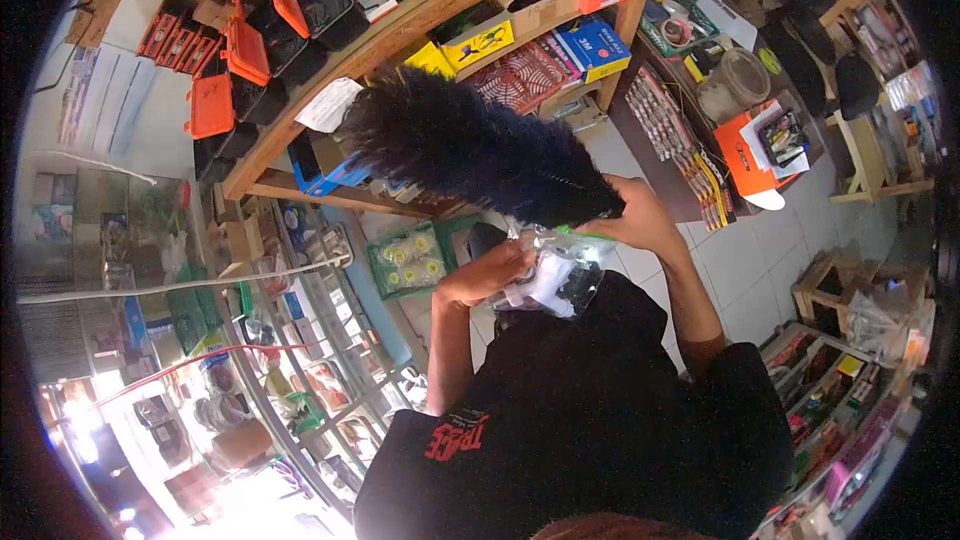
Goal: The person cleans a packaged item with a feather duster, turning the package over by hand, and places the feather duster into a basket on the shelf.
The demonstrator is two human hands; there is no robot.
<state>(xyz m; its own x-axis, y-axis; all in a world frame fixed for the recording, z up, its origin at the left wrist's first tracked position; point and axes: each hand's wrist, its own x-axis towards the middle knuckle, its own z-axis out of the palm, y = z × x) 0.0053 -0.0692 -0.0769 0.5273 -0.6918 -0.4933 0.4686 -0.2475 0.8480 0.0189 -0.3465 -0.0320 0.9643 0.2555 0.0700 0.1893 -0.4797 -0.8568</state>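
My right hand (pixel 640 217) is closed around the base of a black feather duster (pixel 480 145). The duster's fluffy end points up and left, in front of the wooden shelf. A bit of green shows beside my right fingers. My left hand (pixel 495 273) grips a clear plastic bag (pixel 560 278) close to my chest, just below the duster. White and dark things show through the bag, but I cannot make out what they are.
A wooden shelf (pixel 440 15) with orange cases (pixel 210 105) and a blue 3M box (pixel 592 43) stands ahead. Glass shelving (pixel 270 360) is on the left. A green crate (pixel 405 258) stands low beside it. On the right are a counter with an orange box (pixel 748 158) and a wooden stool (pixel 835 290).
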